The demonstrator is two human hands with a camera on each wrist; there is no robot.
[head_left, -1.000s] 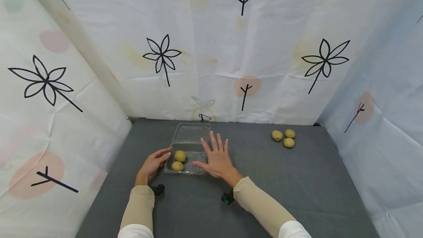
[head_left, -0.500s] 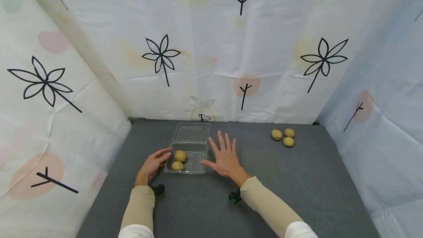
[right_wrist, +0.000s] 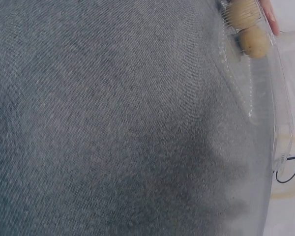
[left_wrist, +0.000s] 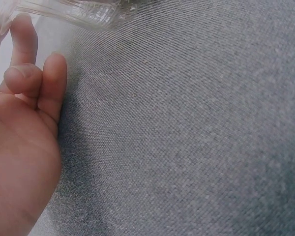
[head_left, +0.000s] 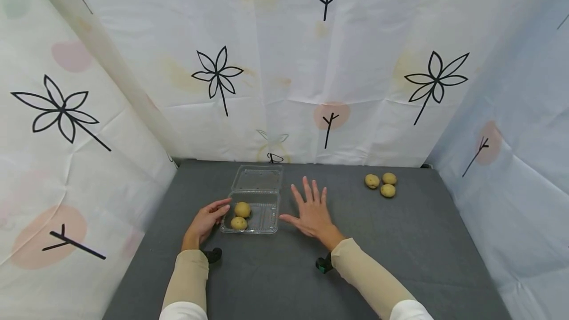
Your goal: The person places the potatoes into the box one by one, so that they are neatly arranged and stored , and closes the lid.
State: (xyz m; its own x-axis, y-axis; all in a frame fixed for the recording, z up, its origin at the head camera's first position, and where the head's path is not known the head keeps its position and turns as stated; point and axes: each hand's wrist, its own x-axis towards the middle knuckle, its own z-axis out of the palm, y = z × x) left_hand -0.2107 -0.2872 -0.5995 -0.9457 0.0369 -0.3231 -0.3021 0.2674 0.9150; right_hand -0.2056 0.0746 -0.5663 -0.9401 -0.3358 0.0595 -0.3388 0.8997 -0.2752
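A clear plastic clamshell container (head_left: 264, 219) lies on the table with its lid (head_left: 258, 178) folded back away from me. Two potatoes (head_left: 240, 216) sit in the left part of its base. At the container's left rim, my left hand (head_left: 206, 221) pinches the edge between thumb and fingers; in the left wrist view the plastic edge (left_wrist: 88, 14) meets the fingertips. My right hand (head_left: 313, 216) is spread just right of the container, holding nothing. The right wrist view shows the potatoes (right_wrist: 254, 42) through the clear wall, and little of that hand.
Three more potatoes (head_left: 388, 190) are grouped at the table's back right. Grey cloth covers the table (head_left: 418, 241). Patterned white curtains (head_left: 284, 78) stand behind and on both sides. A dark cable (right_wrist: 287, 174) shows in the right wrist view.
My right hand has moved to the right, from over the container's right edge to beside it, with fingers still spread. The left hand, container and potatoes have stayed put.
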